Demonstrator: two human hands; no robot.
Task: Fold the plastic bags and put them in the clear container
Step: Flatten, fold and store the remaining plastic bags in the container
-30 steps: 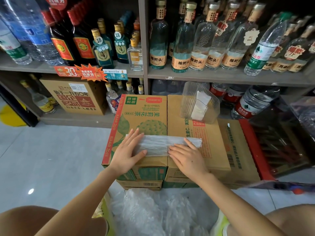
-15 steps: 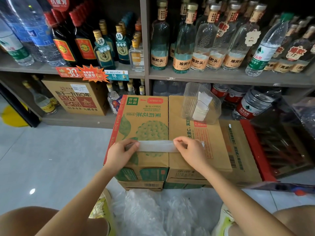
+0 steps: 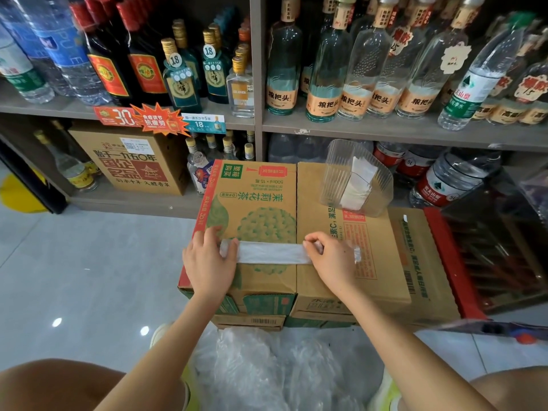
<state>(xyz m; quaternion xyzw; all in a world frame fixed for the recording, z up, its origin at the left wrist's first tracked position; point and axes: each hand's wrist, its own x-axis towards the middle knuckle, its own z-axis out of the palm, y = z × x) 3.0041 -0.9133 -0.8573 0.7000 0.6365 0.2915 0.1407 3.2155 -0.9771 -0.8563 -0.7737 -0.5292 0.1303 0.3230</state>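
Green-printed box [image 3: 261, 209] and brown box [image 3: 329, 277] side by side on grey tile floor [image 3: 103, 262]. Folded plastic bag strip [image 3: 272, 253] lies across their seam. Clear container [image 3: 335, 173] far right on brown box. Loose bag heap [image 3: 281, 369] on near floor.

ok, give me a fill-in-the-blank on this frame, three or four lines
1. The bag strip lies across two cardboard ____.
2. The left hand pinches the strip's ____ end, the right hand the other.
3. The folded white bags stand inside the clear ____.
4. A pile of loose bags lies on the ____.
Missing: boxes; left; container; floor.
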